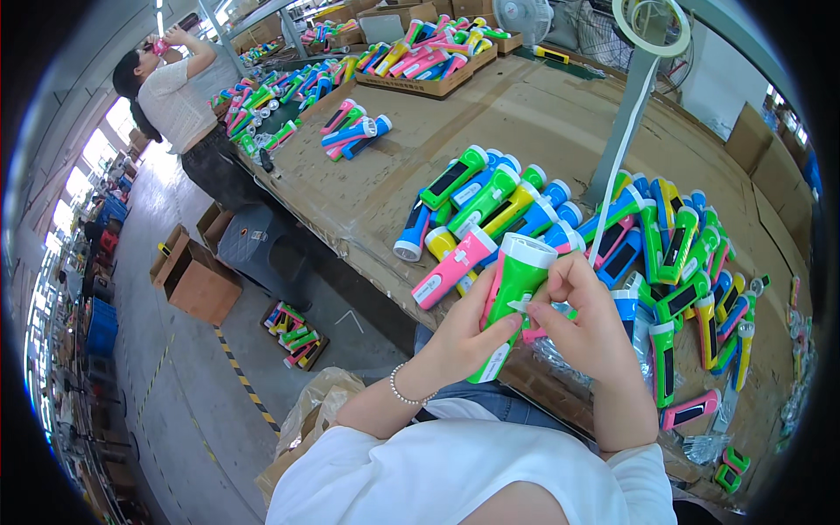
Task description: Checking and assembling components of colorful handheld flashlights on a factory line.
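A green flashlight [522,278] with a white head is held upright, slightly tilted, in front of my chest. My left hand [464,337] is closed around its body. My right hand [582,319] has curled fingers, its thumb and forefinger pinched at the flashlight's side. A small white piece [520,306] shows at those fingertips, against the green body; its kind is too small to tell. Just beyond my left hand lies a pink flashlight [453,267], beside a pile of green, blue and yellow flashlights [499,197].
More flashlights [678,236] are heaped right of a grey post [623,131] on the cardboard-covered table [385,197]. A full carton [429,86] stands at the far side. Left on the floor are a grey stool [262,249] and an open box [203,284]. Another person [179,101] stands at the far left.
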Tool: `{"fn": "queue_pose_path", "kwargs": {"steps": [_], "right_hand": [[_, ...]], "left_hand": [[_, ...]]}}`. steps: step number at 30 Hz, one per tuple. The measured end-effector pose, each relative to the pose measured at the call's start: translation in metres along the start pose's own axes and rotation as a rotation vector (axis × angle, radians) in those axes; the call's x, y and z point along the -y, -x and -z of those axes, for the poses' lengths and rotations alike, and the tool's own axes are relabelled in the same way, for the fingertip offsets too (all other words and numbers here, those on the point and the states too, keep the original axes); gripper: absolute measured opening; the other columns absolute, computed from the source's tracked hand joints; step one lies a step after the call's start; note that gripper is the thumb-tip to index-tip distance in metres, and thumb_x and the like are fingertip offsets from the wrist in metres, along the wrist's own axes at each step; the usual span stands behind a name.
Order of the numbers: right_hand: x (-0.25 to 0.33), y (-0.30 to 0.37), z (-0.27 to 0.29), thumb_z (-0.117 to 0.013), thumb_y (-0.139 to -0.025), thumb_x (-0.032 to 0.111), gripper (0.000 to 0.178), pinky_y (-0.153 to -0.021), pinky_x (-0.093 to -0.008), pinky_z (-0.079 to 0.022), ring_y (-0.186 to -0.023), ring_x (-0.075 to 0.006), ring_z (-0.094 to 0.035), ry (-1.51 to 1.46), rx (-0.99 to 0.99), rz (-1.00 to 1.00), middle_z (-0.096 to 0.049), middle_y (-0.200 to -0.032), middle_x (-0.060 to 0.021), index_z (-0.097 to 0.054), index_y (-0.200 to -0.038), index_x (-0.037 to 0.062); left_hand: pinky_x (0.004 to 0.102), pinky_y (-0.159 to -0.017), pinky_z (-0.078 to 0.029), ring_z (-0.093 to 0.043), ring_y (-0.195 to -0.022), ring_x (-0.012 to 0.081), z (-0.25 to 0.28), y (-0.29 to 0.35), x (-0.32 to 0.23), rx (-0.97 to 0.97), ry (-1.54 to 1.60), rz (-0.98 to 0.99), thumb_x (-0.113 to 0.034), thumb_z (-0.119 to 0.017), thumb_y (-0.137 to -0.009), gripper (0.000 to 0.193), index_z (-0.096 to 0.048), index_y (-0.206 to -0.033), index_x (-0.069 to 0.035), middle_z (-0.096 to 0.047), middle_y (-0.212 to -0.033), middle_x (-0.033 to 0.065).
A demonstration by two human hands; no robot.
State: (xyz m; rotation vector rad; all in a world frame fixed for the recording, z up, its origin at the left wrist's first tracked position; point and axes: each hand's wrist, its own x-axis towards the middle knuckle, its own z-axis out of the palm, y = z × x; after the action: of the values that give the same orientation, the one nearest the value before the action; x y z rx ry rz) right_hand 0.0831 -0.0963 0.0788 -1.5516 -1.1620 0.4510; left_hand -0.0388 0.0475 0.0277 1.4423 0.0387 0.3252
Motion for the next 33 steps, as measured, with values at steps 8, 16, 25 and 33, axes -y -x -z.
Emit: {"fn": "queue_pose_path", "kwargs": {"steps": [8,16,25,33], "right_hand": [[0.006,0.011,0.002,-0.075,-0.077,0.004,0.031,-0.075,-0.0327,-0.042,-0.075,-0.0179,-0.059,0.298,-0.174,-0.038,-0.058,-0.079,-0.0049,-0.046,-0.087,0.0055],[0.000,0.012,0.010,-0.080,-0.076,0.019,0.020,-0.067,-0.0367,-0.043,-0.074,-0.0209,-0.060,0.345,-0.182,-0.092,-0.062,-0.069,-0.0069,-0.069,-0.078,0.0026],[0.012,0.022,0.020,-0.076,-0.078,0.012,0.012,-0.060,-0.0318,-0.043,-0.067,-0.0183,-0.057,0.135,-0.056,-0.173,-0.061,-0.067,-0.0089,-0.073,-0.080,0.0006],[-0.006,0.024,0.017,-0.068,-0.080,0.005,0.005,-0.067,-0.0400,-0.044,-0.069,-0.0272,-0.058,0.225,-0.182,-0.078,-0.062,-0.069,-0.0147,-0.071,-0.079,0.0013]], "left_hand": [[0.0302,-0.093,-0.046,-0.053,-0.110,0.0126,-0.014,0.002,-0.005,-0.011,-0.247,-0.101,-0.008,-0.055,-0.094,0.062,-0.027,-0.149,0.001,-0.052,-0.127,0.0087],[0.0342,-0.092,-0.046,-0.058,-0.107,0.0207,-0.019,0.000,0.000,-0.049,-0.188,-0.109,-0.020,-0.049,-0.101,0.050,-0.034,-0.143,0.002,-0.060,-0.118,0.0159],[0.0296,-0.071,-0.053,-0.063,-0.084,0.0166,-0.024,-0.001,0.008,0.015,0.088,-0.109,-0.033,-0.047,-0.101,0.059,-0.028,-0.145,0.002,-0.060,-0.111,0.0122],[0.0314,-0.072,-0.054,-0.066,-0.082,0.0191,-0.028,-0.018,0.010,-0.197,-0.483,-0.420,-0.022,-0.075,-0.084,0.054,-0.052,-0.127,0.001,-0.066,-0.098,0.0090]]}}
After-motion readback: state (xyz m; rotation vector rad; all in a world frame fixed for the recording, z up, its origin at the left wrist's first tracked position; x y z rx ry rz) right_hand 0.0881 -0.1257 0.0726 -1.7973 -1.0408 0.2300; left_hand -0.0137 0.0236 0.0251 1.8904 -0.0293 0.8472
